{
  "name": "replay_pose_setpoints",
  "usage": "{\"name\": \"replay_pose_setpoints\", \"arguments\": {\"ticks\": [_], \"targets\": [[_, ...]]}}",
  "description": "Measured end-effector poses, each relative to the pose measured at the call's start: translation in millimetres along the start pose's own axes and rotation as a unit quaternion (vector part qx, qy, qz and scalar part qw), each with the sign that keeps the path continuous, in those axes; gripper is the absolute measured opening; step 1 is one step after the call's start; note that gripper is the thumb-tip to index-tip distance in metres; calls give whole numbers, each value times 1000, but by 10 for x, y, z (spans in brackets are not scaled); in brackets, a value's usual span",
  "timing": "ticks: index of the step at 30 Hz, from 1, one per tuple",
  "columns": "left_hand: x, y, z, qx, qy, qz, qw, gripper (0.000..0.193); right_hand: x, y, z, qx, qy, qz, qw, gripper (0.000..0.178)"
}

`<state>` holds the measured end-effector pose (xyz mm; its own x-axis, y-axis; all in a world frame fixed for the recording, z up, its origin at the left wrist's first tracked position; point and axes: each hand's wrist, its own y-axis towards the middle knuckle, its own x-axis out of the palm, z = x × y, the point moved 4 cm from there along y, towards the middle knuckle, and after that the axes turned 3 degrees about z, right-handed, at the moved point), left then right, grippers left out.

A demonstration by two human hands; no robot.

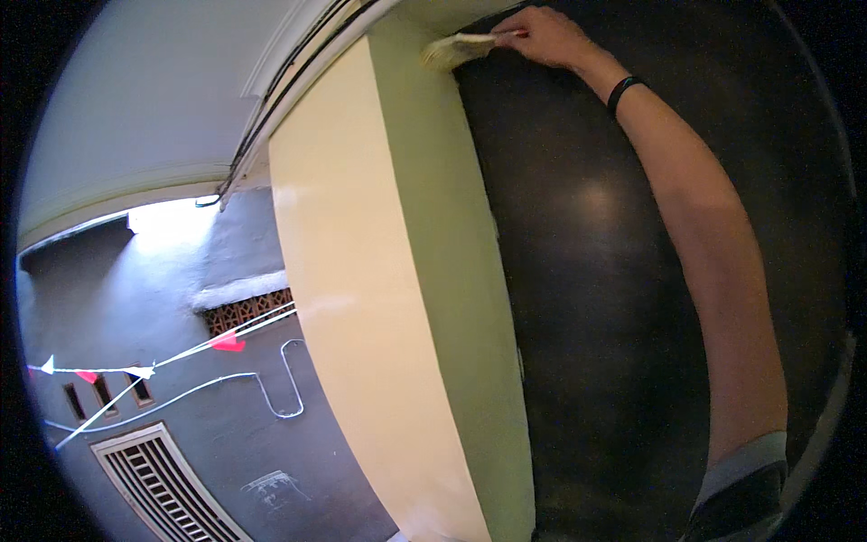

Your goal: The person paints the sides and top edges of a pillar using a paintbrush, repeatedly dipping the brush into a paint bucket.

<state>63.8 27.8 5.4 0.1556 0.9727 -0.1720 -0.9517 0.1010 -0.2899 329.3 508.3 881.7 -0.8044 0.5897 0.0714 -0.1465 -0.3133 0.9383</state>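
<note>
Right hand [549, 38] grips a paintbrush [461, 48] by its handle, bristles against the cream-and-green pillar's [456, 271] green side, high up.

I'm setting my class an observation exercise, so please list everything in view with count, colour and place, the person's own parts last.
Paintbrush: 1, pale yellowish bristles, top centre
Pillar: 1, cream and green sides, centre
Dark wall: 1, near-black, right
Ceiling: 1, white, upper left
Cables: at least 2, black, along ceiling edge
Grey wall: 1, bluish grey, left
Lattice vent: 1, brown, left of pillar
Small openings: 3, dark, far left
Barred window: 1, pale, lower left
Strings: several, white, left
Flags: at least 4, red and white, left
Wristband: 1, black, upper right
Sleeve: 1, grey and dark, lower right
Right arm: 1, bare, right
Right hand: 1, bare, top, holding the paintbrush
</note>
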Motion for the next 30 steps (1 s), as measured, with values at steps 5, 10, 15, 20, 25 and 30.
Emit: {"name": "replay_pose_setpoints", "arguments": {"ticks": [5, 10, 15, 20, 25, 30], "targets": [[-36, -302, 437, -1, 36, -14, 999, 41, 136, 82, 166, 82, 4, 83, 993, 29], [19, -189, 342, 33, -8, -32, 999, 40, 597, -456, -217, 47, 90, 41, 994, 28], [35, -119, 315, 10, -44, -29, 999, 38, 347, -1154, -131, -53, 166, 9, 985, 24], [81, -129, 351, 10, -16, -28, 999, 35, 150, -791, 144, 21, 118, 23, 992, 29], [41, 115, 163, 15, -22, -20, 999, 35, 363, -139, 138, 80, 40, 139, 986, 31], [66, 130, 58, 8, -27, -12, 1000, 35, 532, -435, -274, 77, 115, 26, 990, 32]]}}
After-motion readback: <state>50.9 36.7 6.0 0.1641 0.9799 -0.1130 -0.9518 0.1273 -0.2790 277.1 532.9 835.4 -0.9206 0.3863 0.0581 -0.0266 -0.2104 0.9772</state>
